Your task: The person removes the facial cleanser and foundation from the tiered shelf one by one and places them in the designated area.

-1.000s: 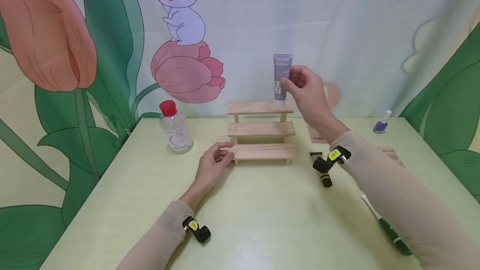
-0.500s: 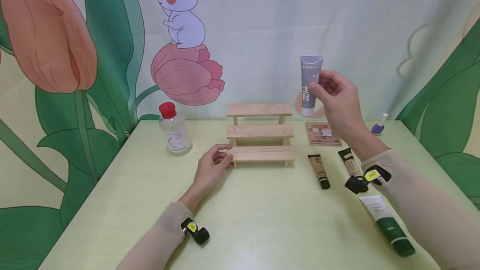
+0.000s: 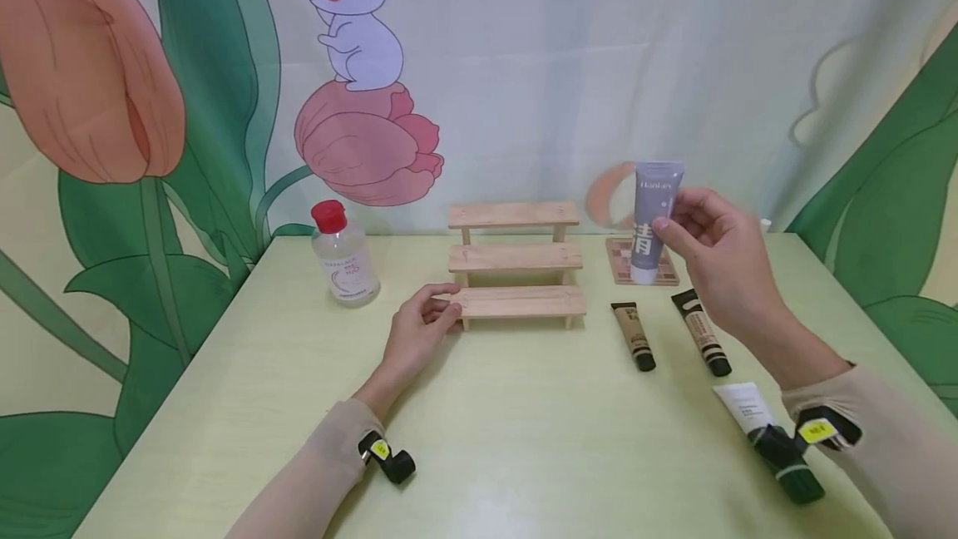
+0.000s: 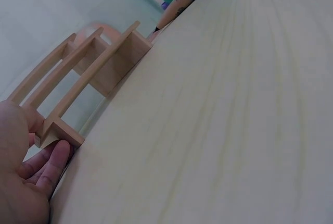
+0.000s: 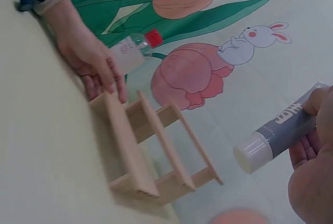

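Observation:
My right hand (image 3: 722, 260) pinches a grey-purple squeeze tube (image 3: 655, 215) between thumb and fingers, white cap down. The tube is in the air to the right of a three-step wooden display stand (image 3: 516, 257), in front of an eyeshadow palette (image 3: 619, 260) that it partly covers. In the right wrist view the white cap (image 5: 253, 152) points toward the stand. My left hand (image 3: 419, 324) grips the left end of the stand's lowest step. Fingers (image 4: 54, 168) lie beneath that step's end in the left wrist view. Nothing stands on the steps.
A clear bottle (image 3: 346, 260) with a red cap stands left of the stand. On the right lie a small tan tube (image 3: 633, 335), another tan tube (image 3: 702, 333) with black ends, and a green-and-white tube (image 3: 741, 406). A patterned curtain (image 3: 509, 65) hangs behind.
My right hand has carried the grey-purple tube from above the stand's top step to the right, then lower toward the palette. My left hand has stayed at the stand.

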`<state>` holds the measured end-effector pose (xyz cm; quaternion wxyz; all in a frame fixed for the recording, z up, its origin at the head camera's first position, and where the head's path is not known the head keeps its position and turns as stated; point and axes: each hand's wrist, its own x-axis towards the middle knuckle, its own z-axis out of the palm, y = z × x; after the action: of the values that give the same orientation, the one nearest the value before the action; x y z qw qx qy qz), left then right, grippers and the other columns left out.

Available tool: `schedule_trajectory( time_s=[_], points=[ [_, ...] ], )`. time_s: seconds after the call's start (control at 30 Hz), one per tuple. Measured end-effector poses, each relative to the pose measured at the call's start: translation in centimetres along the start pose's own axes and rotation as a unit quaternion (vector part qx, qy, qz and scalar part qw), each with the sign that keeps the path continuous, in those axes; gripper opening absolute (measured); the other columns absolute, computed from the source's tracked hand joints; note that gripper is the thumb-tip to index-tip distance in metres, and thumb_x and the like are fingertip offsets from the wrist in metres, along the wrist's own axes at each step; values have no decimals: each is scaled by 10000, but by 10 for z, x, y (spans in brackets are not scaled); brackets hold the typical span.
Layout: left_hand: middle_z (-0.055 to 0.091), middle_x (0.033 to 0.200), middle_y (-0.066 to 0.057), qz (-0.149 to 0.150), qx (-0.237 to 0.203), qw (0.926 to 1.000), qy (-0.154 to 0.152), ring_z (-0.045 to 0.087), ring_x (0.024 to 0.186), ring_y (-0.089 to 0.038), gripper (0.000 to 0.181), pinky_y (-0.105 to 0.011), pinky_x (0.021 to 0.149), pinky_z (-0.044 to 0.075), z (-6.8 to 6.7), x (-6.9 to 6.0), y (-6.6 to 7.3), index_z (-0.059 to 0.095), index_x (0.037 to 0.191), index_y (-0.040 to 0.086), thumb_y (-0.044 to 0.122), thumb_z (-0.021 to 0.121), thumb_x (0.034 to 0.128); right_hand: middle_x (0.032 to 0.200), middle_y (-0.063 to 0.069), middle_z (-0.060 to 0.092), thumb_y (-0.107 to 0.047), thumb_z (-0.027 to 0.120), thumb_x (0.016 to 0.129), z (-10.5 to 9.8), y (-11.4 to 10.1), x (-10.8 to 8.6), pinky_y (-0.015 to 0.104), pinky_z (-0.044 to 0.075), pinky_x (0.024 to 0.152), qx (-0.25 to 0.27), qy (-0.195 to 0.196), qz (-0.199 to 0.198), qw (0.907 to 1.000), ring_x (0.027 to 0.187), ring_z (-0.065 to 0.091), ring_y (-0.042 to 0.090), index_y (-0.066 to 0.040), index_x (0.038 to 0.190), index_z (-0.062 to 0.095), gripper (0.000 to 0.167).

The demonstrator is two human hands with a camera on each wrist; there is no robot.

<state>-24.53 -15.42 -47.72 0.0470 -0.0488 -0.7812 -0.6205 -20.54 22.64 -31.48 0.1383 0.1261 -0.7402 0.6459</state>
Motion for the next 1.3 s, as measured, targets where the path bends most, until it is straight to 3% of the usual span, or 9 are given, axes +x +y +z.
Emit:
schedule_trajectory(
  time_s=[0.13, 0.37, 0.6, 0.77, 0.9, 1.3],
  points=[
    [805, 1135, -160, 5, -20, 10000, -12, 806, 965, -253, 307, -307, 868, 688, -1, 0, 0, 738, 1394, 139, 117, 740, 1088, 1275, 1, 660, -208, 695, 1127, -9, 14, -26, 107, 572, 941, -758, -140, 266, 9967, 1115, 622, 175, -62, 1439, 634, 350],
    [807, 1140, -170, 25, -12, 10000, -21, 813, 974, -284, 314, -354, 898, 691, -2, -2, -1, 739, 1402, 132, 138, 746, 1088, 1284, -45, 688, -310, 692, 1132, -22, 33, -63, 109, 583, 946, -1323, -261, 1079, 9850, 1129, 670, 62, -21, 1513, 595, 488],
    [802, 1139, -178, 66, -19, 10000, -11, 811, 988, -313, 307, -364, 901, 692, -1, -2, 0, 740, 1399, 123, 142, 739, 1093, 1382, 113, 668, -320, 696, 1131, -29, 50, -86, 133, 593, 924, -1474, -569, 1856, 9698, 1110, 669, -7, 17, 1534, 564, 542],
    [797, 1136, -184, 102, -57, 9999, -10, 809, 996, -332, 305, -365, 903, 692, -2, -2, 1, 738, 1399, 116, 142, 738, 1095, 1420, 182, 685, -330, 736, 1109, -34, 58, -99, 194, 628, 924, -1785, -832, 2297, 9531, 1154, 695, 113, 16, 1492, 609, 532],
    [796, 1139, -193, 115, -133, 9998, -23, 806, 1004, -334, 305, -360, 907, 692, -1, -1, 1, 735, 1399, 104, 135, 737, 1095, 1419, 172, 709, -339, 760, 1091, -37, 59, -108, 176, 610, 890, -2141, -1031, 2530, 9378, 1176, 703, 176, -2, 1464, 634, 518],
    [790, 1171, -187, 108, -37, 9999, -66, 803, 1034, -337, 317, -382, 922, 689, -1, -3, 3, 727, 1417, 118, 161, 733, 1103, 1224, 73, 775, -352, 850, 1017, -34, 64, -124, 245, 590, 825, -2500, -1548, 2798, 9139, 1077, 693, 174, 29, 1393, 686, 560]
  ],
)
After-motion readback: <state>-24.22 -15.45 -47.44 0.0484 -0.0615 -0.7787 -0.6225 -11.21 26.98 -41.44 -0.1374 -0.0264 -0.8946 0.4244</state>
